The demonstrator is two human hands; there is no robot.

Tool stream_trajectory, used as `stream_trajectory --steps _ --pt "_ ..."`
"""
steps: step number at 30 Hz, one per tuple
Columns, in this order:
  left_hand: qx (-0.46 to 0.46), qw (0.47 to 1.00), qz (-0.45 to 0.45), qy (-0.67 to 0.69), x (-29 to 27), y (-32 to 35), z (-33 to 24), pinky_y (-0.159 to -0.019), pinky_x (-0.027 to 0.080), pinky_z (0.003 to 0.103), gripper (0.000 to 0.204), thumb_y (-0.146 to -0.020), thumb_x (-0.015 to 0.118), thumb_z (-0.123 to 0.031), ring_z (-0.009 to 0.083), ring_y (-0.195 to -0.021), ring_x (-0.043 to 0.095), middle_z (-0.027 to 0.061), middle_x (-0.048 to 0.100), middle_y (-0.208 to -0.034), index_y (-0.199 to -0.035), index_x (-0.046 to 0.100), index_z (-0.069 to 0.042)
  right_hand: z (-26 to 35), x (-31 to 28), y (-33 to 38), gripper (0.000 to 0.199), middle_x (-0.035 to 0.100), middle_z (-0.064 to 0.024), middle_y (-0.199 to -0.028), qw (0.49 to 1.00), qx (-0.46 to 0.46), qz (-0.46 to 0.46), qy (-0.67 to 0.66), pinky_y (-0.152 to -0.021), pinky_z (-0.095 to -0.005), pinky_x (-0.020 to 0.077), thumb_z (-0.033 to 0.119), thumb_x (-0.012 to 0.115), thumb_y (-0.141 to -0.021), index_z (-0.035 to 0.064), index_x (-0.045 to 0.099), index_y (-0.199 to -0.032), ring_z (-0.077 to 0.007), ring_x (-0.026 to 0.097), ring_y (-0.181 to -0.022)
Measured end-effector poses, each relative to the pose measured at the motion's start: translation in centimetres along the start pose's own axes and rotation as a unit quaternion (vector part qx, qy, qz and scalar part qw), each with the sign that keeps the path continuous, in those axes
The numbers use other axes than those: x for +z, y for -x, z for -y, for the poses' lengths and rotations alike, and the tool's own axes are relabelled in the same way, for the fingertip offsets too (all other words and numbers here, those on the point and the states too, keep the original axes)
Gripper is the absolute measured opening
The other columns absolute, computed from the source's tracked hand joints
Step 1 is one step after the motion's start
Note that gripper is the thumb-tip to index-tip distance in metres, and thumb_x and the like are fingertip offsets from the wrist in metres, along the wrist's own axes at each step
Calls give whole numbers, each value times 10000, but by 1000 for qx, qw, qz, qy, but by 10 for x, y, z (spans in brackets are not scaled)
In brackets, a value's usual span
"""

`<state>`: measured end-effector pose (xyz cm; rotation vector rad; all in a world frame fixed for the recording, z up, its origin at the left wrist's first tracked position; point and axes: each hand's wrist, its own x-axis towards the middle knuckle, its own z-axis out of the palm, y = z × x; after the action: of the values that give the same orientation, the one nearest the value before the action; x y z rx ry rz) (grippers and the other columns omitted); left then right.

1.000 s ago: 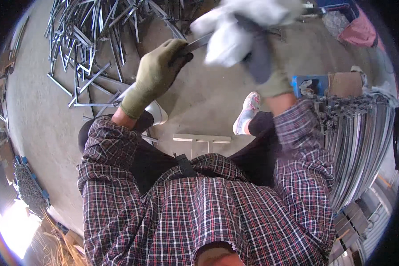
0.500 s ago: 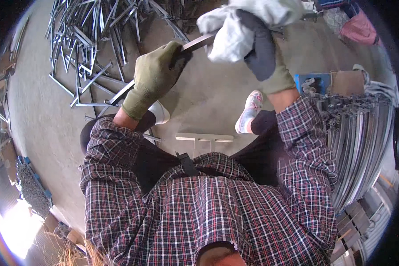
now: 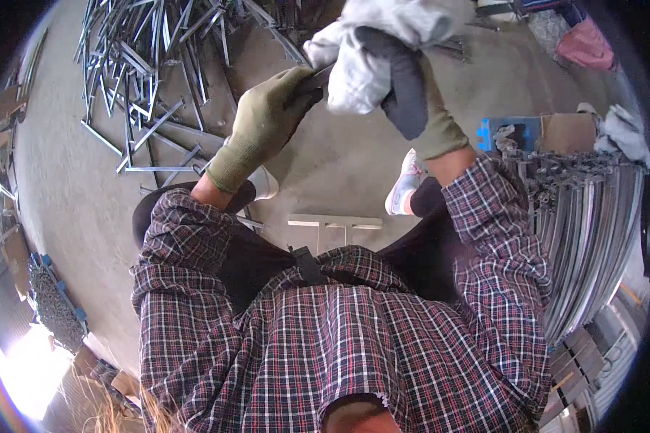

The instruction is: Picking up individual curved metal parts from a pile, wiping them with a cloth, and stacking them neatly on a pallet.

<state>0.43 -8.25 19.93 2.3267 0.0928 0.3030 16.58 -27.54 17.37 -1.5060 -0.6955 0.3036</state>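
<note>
My left hand [image 3: 266,119], in an olive glove with dark finger pads, is closed around a metal bar [image 3: 323,76]. Just a short piece of the bar shows between this hand and a bunched white cloth [image 3: 361,72]. My right hand [image 3: 409,90], gloved the same way, grips the cloth against the bar, close to my left hand's fingers. Folds of cloth hide the bar's far part and my right fingertips.
A tangled pile of metal bar frames [image 3: 152,65] lies on the floor at the far left. To the right stands a dense stack of long metal bars [image 3: 585,231], with a blue crate [image 3: 509,133] behind it. A pale T-shaped piece [image 3: 336,221] is between my legs.
My right hand and the cloth have moved left and slightly nearer me, closing the gap to my left hand. The left hand has shifted a little to the right.
</note>
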Motion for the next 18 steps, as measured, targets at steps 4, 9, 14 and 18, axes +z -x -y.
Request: stream_trajectory --steps 4,9,14,18 --pt "18 997 69 11 9 -13 -10 -740 555 363 218 -988 693 -163 297 -848 724 164 729 -953 -1164 667 -37 -78 -155 -27 295 651 -34 -1146 991 -32 -15 131 -915 -326 531 172 536 -1034 35 578 -1292 -145 629 -1024" --pt "-10 995 86 -57 -4 1 3 -695 524 368 208 -1011 659 -176 281 -771 684 157 712 -911 -1161 663 -32 14 -125 -63 226 515 50 -707 916 82 -98 -380 -591 -273 472 235 648 -987 169 542 -798 -119 520 -615" --pt "-169 948 139 230 0 2 0 -623 421 228 282 -1081 540 -216 38 -711 474 -42 582 -805 -1158 659 28 -24 9 16 363 626 -32 -1246 992 28 63 -110 -895 -348 556 254 448 -1108 29 562 -1368 -161 620 -1025" --pt "-229 904 277 231 -11 -12 -4 -661 442 213 345 -1073 568 -299 37 -749 501 -43 626 -888 -1183 681 8 -21 -49 -4 387 625 -58 -1283 971 120 16 -207 -1043 -340 504 149 596 -1011 4 578 -1369 -157 600 -1161"
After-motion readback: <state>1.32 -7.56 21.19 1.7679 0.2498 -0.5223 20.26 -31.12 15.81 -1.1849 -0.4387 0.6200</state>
